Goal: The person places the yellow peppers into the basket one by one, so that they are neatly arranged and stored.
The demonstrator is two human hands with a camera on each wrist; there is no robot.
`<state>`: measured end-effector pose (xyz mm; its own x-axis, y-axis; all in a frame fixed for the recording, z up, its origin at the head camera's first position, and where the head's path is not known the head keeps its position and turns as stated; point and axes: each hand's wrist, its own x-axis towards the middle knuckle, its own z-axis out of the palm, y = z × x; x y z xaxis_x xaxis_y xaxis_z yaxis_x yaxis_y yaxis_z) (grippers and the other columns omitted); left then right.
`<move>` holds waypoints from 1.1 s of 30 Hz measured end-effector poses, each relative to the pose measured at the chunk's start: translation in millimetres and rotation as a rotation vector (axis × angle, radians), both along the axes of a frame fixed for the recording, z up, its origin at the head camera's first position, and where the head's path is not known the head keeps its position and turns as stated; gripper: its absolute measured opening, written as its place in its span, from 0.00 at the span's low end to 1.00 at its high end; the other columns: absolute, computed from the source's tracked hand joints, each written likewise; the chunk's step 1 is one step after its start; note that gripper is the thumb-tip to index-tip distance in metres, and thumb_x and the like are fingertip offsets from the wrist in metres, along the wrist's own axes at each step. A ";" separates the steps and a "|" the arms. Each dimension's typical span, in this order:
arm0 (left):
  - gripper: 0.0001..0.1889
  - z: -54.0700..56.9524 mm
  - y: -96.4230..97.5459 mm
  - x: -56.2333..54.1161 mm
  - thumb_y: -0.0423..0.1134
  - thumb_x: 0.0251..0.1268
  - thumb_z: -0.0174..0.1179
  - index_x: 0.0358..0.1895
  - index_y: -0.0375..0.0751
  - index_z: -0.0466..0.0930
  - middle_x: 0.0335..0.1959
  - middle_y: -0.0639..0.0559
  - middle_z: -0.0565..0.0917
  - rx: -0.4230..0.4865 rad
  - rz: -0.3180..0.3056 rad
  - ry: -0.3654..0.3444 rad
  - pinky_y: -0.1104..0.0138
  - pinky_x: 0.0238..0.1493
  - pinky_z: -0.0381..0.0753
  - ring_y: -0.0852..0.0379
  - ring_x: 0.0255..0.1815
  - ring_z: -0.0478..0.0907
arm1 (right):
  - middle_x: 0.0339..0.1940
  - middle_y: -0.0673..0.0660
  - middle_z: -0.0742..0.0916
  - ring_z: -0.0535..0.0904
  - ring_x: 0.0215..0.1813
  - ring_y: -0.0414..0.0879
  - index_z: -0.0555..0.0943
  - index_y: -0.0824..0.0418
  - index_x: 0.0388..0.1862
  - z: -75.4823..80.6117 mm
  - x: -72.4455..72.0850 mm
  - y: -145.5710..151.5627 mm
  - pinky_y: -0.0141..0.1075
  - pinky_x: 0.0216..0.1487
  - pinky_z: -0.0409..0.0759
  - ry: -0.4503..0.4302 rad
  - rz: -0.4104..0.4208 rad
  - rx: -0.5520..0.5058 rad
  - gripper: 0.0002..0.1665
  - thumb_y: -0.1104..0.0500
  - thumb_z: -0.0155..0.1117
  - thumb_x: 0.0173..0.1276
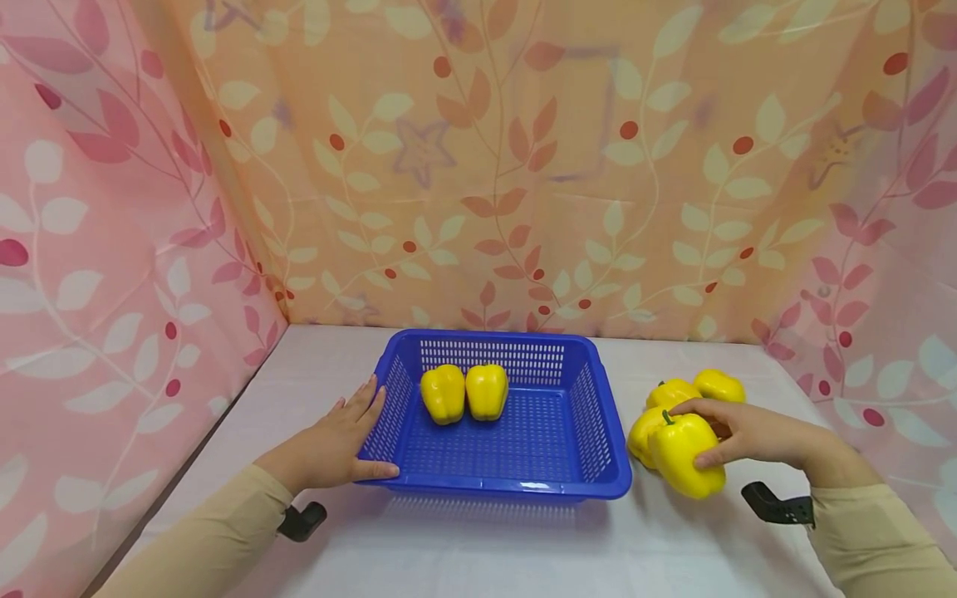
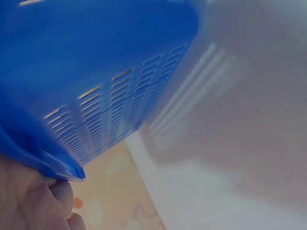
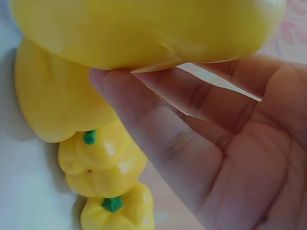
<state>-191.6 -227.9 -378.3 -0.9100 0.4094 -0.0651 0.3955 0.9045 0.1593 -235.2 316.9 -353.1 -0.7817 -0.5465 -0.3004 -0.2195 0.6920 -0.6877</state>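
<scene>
A yellow bell pepper [image 1: 686, 458] with a green stem is gripped in my right hand [image 1: 755, 432], thumb on its near side and fingers over the top. In the right wrist view the held pepper [image 3: 148, 31] fills the top, fingertips pressed against it. Behind it on the table sit three more yellow peppers [image 1: 719, 385], partly overlapped in the head view. My left hand [image 1: 332, 444] rests on the left rim of a blue basket [image 1: 508, 488], fingers spread and thumb along the front rim. Two yellow peppers [image 1: 444, 394] stand side by side in the basket's back left.
A white cloth [image 1: 478, 548] covers the table. Floral curtains [image 1: 493, 166] hang behind it and along both sides. Black wrist straps [image 1: 777, 505] sit below both hands. The basket's slotted wall [image 2: 115, 110] shows close up in the left wrist view.
</scene>
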 end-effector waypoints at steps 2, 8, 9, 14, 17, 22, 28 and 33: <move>0.61 0.5 0.4 0.1 0.78 0.42 0.47 0.71 0.33 0.42 0.73 0.37 0.40 0.001 0.002 -0.002 0.46 0.67 0.45 0.41 0.72 0.39 | 0.55 0.66 0.73 0.71 0.50 0.55 0.62 0.63 0.64 1.5 -1.0 -0.5 0.42 0.45 0.75 0.010 0.003 -0.008 0.40 0.53 0.67 0.56; 0.61 -0.1 0.4 -0.4 0.78 0.42 0.48 0.71 0.33 0.42 0.73 0.37 0.39 -0.001 0.002 0.000 0.46 0.67 0.45 0.41 0.72 0.39 | 0.56 0.66 0.72 0.71 0.49 0.55 0.63 0.63 0.63 9.6 -3.8 -4.9 0.39 0.44 0.76 0.046 0.001 -0.011 0.39 0.54 0.68 0.56; 0.61 -0.2 0.3 -0.4 0.78 0.42 0.48 0.71 0.33 0.42 0.73 0.37 0.39 0.000 0.001 0.001 0.46 0.67 0.45 0.41 0.72 0.40 | 0.55 0.66 0.72 0.71 0.49 0.55 0.64 0.62 0.63 10.8 -4.5 -5.6 0.38 0.43 0.76 0.053 0.004 -0.012 0.39 0.54 0.68 0.56; 0.61 -1.0 0.4 -0.6 0.78 0.42 0.47 0.71 0.33 0.42 0.73 0.37 0.40 0.004 0.001 0.003 0.46 0.67 0.45 0.41 0.72 0.39 | 0.53 0.63 0.72 0.70 0.48 0.54 0.65 0.61 0.62 14.5 -8.7 -9.3 0.34 0.42 0.78 0.086 0.038 -0.038 0.37 0.55 0.67 0.56; 0.61 -1.3 0.4 -0.8 0.78 0.42 0.47 0.71 0.33 0.42 0.73 0.37 0.40 0.004 0.002 0.004 0.46 0.67 0.45 0.41 0.72 0.39 | 0.51 0.61 0.74 0.72 0.46 0.53 0.65 0.60 0.62 16.7 -12.3 -12.7 0.34 0.42 0.78 0.102 0.067 -0.053 0.35 0.55 0.67 0.56; 0.61 -1.4 0.2 -1.0 0.78 0.42 0.48 0.71 0.33 0.42 0.73 0.37 0.40 0.000 0.002 0.010 0.46 0.67 0.45 0.41 0.72 0.40 | 0.48 0.57 0.78 0.76 0.44 0.50 0.66 0.58 0.61 23.8 -19.9 -20.7 0.34 0.41 0.79 0.128 0.084 -0.026 0.36 0.53 0.68 0.55; 0.62 -1.9 0.1 -1.0 0.78 0.42 0.47 0.71 0.33 0.42 0.73 0.37 0.40 0.002 0.002 0.008 0.46 0.67 0.45 0.41 0.72 0.40 | 0.48 0.56 0.79 0.75 0.46 0.50 0.67 0.55 0.61 33.5 -27.8 -32.9 0.36 0.44 0.77 0.156 0.068 0.019 0.36 0.51 0.69 0.54; 0.62 -2.0 -0.6 -1.5 0.78 0.42 0.46 0.71 0.33 0.42 0.73 0.37 0.39 -0.004 -0.002 0.007 0.45 0.67 0.45 0.41 0.72 0.39 | 0.50 0.56 0.77 0.74 0.48 0.51 0.66 0.54 0.61 41.1 -32.3 -46.4 0.39 0.46 0.75 0.140 0.052 0.023 0.38 0.49 0.69 0.53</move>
